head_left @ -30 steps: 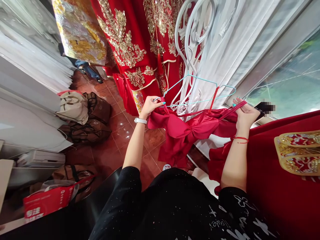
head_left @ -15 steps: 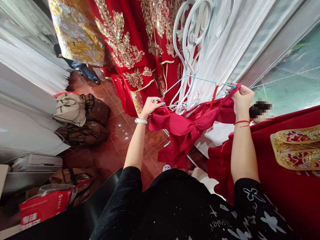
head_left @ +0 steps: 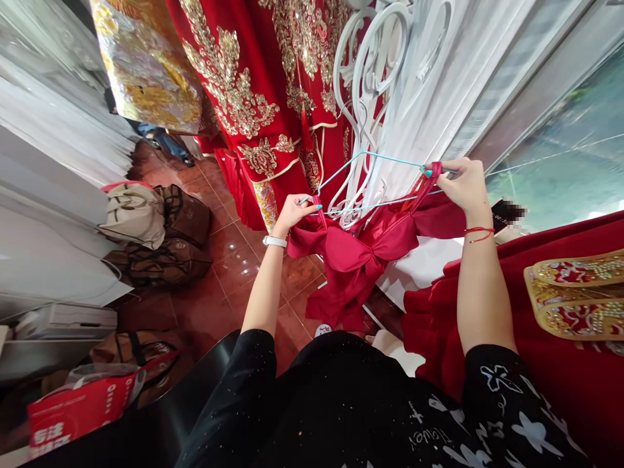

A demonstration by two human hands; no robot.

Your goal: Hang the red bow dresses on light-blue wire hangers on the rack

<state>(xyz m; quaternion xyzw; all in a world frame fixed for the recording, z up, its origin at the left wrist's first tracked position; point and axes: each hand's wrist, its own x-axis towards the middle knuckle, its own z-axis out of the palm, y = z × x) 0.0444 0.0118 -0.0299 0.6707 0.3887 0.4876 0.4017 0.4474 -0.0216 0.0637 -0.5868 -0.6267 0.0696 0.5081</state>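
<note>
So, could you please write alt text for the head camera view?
A left hand and right hand hold a light-blue wire hanger and the straps of a red satin bow-front dress, before a gold-embroidered red gown.

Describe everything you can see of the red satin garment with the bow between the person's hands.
The red satin garment is glossy, with a large gathered bow across its middle and folds falling below it. Two narrow straps rise from its top edge: the left hand pinches one and the right hand the other, each at an end of a thin pale blue hanger. It hangs above a tiled floor.
</note>
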